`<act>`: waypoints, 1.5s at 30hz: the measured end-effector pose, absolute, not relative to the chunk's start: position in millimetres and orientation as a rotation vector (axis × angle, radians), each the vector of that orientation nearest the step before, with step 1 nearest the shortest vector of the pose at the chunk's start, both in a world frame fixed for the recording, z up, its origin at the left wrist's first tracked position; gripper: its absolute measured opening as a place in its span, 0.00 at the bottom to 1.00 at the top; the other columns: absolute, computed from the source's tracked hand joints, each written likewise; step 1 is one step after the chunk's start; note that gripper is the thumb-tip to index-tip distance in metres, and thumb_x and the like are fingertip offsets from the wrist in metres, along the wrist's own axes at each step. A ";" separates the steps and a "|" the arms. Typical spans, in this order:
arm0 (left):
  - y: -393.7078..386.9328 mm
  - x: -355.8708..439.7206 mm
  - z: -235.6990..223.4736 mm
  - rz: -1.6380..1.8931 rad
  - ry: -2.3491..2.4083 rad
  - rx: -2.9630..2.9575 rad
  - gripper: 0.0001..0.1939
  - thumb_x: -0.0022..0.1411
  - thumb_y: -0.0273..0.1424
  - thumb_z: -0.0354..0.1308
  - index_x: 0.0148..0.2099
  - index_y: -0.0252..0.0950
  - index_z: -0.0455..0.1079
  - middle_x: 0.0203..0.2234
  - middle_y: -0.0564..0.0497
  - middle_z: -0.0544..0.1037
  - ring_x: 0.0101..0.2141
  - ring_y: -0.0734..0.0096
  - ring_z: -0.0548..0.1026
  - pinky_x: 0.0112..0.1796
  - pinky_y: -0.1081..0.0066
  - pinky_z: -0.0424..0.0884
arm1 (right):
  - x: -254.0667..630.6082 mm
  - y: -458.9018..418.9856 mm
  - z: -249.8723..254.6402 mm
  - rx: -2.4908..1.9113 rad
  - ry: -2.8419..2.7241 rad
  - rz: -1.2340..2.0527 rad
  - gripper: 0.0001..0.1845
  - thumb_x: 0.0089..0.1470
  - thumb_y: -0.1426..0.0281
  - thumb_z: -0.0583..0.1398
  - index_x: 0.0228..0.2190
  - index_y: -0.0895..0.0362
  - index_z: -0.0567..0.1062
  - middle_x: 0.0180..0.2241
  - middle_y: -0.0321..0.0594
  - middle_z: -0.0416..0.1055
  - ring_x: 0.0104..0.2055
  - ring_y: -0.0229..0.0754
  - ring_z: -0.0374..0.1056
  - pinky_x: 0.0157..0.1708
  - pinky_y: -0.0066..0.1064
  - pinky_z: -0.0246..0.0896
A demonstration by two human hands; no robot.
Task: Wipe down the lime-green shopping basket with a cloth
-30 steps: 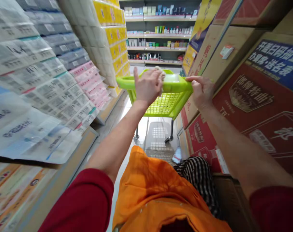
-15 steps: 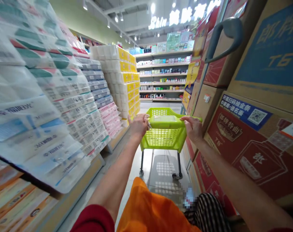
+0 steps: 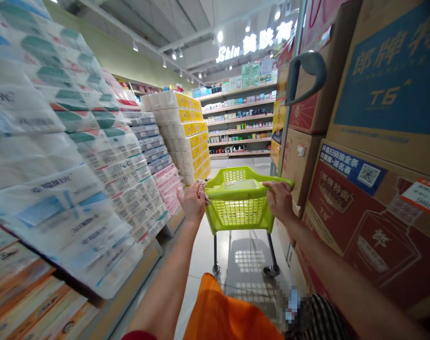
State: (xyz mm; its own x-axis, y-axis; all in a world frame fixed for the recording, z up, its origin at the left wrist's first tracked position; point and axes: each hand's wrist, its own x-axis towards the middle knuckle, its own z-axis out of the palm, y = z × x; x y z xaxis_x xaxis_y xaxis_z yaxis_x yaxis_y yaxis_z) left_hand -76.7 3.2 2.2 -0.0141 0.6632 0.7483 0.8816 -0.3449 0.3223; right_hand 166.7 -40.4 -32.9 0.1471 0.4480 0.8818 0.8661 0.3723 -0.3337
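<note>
A lime-green plastic shopping cart [image 3: 242, 213] on thin black legs with wheels stands in a narrow shop aisle ahead of me. My left hand [image 3: 193, 202] is closed round the left end of its near rim. My right hand [image 3: 280, 198] grips the right end of the same rim. A pale flat item lies in the basket just past the rim; I cannot make out what it is. Both forearms reach forward from red sleeves, above an orange apron.
Stacked packs of tissue and toilet paper [image 3: 76, 179] wall the left side, with a yellow-and-white stack [image 3: 183, 137] farther on. Red and brown cartons [image 3: 364, 198] line the right side, close to the cart. Shelves of small goods [image 3: 239, 125] cross the aisle's far end.
My view has tilted upward, and the cart now sits lower in the picture. My left hand slid from the middle of the rim to its left end. Both hands stay on the cart.
</note>
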 end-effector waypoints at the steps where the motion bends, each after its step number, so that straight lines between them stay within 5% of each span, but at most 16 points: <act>1: 2.2 -74.6 1.3 -1.283 -1.606 -2.031 0.15 0.59 0.30 0.44 0.45 0.40 0.68 0.46 0.48 0.74 0.48 0.63 0.69 0.56 0.50 0.44 | 165.6 -40.2 -33.3 -1.252 -1.471 -0.462 0.13 0.47 0.73 0.48 0.33 0.55 0.71 0.34 0.39 0.73 0.40 0.43 0.67 0.49 0.39 0.47; 6: -0.7 -57.8 4.1 -1.123 -1.334 -2.270 0.14 0.59 0.31 0.47 0.46 0.42 0.68 0.46 0.50 0.74 0.47 0.67 0.70 0.58 0.53 0.41 | 168.5 -39.9 -34.5 -1.231 -1.502 -0.466 0.13 0.48 0.73 0.49 0.34 0.54 0.70 0.35 0.39 0.73 0.40 0.43 0.67 0.49 0.40 0.48; 12: 6.0 -70.7 8.4 -1.228 -1.642 -2.032 0.14 0.60 0.29 0.44 0.43 0.41 0.68 0.44 0.48 0.75 0.45 0.63 0.71 0.55 0.47 0.46 | 168.2 -38.3 -38.1 -1.213 -1.460 -0.484 0.14 0.49 0.74 0.48 0.34 0.54 0.70 0.35 0.40 0.73 0.41 0.43 0.67 0.51 0.42 0.47; 18: -7.1 -34.9 6.2 -1.131 -1.252 -2.355 0.14 0.60 0.32 0.47 0.47 0.43 0.67 0.49 0.51 0.72 0.49 0.66 0.68 0.57 0.52 0.43 | 170.3 -39.4 -38.1 -1.206 -1.502 -0.491 0.15 0.50 0.74 0.48 0.37 0.54 0.70 0.38 0.40 0.73 0.44 0.43 0.66 0.53 0.42 0.46; 23: -1.3 -47.2 9.6 -1.297 -1.560 -2.137 0.14 0.61 0.30 0.44 0.45 0.40 0.68 0.44 0.47 0.75 0.46 0.63 0.70 0.55 0.48 0.46 | 173.1 -37.5 -39.5 -1.187 -1.493 -0.487 0.15 0.51 0.74 0.48 0.37 0.56 0.70 0.38 0.41 0.73 0.43 0.43 0.67 0.53 0.43 0.47; 27: -10.1 -1.0 12.2 -1.166 -1.272 -2.459 0.14 0.61 0.31 0.45 0.47 0.40 0.66 0.48 0.49 0.72 0.50 0.68 0.67 0.57 0.54 0.45 | 172.0 -38.5 -34.7 -1.205 -1.482 -0.467 0.15 0.52 0.73 0.47 0.39 0.56 0.69 0.38 0.42 0.73 0.43 0.44 0.67 0.52 0.45 0.49; 34: -12.3 17.1 28.9 -0.778 -1.407 -2.595 0.38 0.53 0.35 0.54 0.62 0.31 0.43 0.61 0.38 0.51 0.59 0.60 0.51 0.57 0.52 0.45 | 134.4 -41.3 3.8 -1.213 -1.763 -0.385 0.21 0.54 0.66 0.49 0.49 0.55 0.65 0.52 0.45 0.64 0.54 0.46 0.58 0.51 0.41 0.54; 38: -5.7 -25.0 23.2 -0.586 -1.414 -2.598 0.40 0.48 0.41 0.58 0.60 0.34 0.49 0.59 0.40 0.55 0.58 0.57 0.54 0.56 0.52 0.47 | 103.5 -34.7 8.2 -1.339 -1.892 -0.430 0.20 0.51 0.62 0.56 0.46 0.52 0.69 0.50 0.44 0.65 0.55 0.51 0.56 0.52 0.45 0.50; 45: 1.3 -33.1 7.0 -0.789 -1.354 -2.487 0.27 0.56 0.42 0.51 0.55 0.36 0.58 0.56 0.44 0.63 0.55 0.61 0.60 0.55 0.57 0.49 | 188.2 -34.5 -10.6 -1.423 -1.667 -0.454 0.16 0.51 0.72 0.51 0.40 0.59 0.72 0.46 0.47 0.68 0.49 0.46 0.61 0.51 0.38 0.54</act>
